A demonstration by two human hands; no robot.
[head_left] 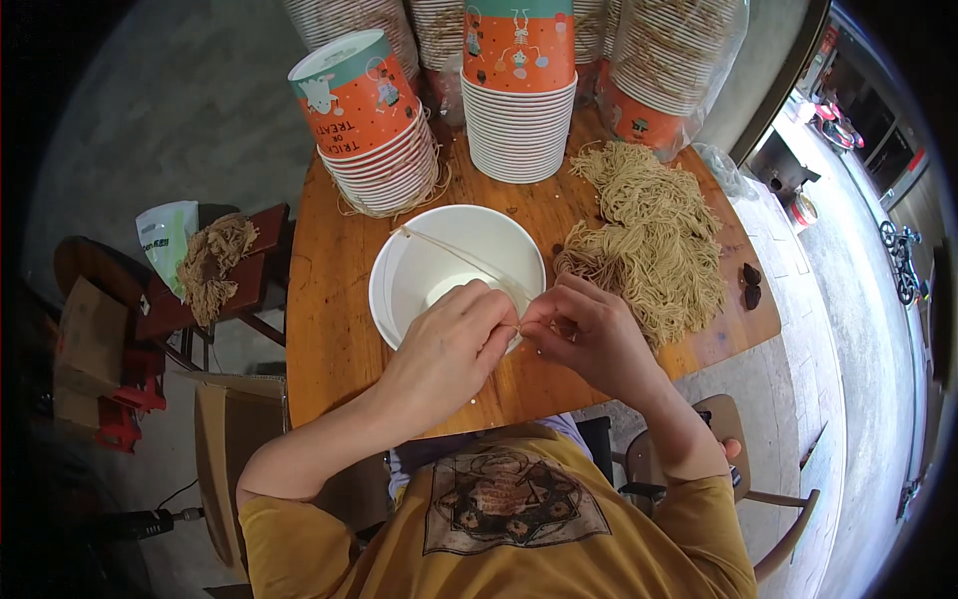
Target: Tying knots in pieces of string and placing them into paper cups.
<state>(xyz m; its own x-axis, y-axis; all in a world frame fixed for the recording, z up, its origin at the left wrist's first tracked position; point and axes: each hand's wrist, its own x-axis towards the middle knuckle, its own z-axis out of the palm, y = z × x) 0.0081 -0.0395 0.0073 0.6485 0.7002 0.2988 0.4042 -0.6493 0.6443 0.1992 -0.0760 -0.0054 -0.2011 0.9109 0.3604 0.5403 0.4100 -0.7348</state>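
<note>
A white paper bucket (399,285) stands mouth up at the near edge of the wooden table. A thin tan cord (451,252) runs from the bucket's left rim across its mouth to my fingers. My left hand (449,339) is closed in a pinch on the cord at the right side of the bucket. Fingertip to fingertip with it, my right hand (591,331) pinches the cord too, over the near right rim. The short end between the fingers is mostly hidden. To the right lies a large heap of tan cords (649,240).
Stacks of orange-and-green printed paper buckets (519,130) line the back of the table (329,344); a leaning stack (374,150) has cords around it. Dark small pieces (751,286) lie at the right edge. A bench (264,235) on the left carries more cord (212,265). A chair (728,439) stands at right.
</note>
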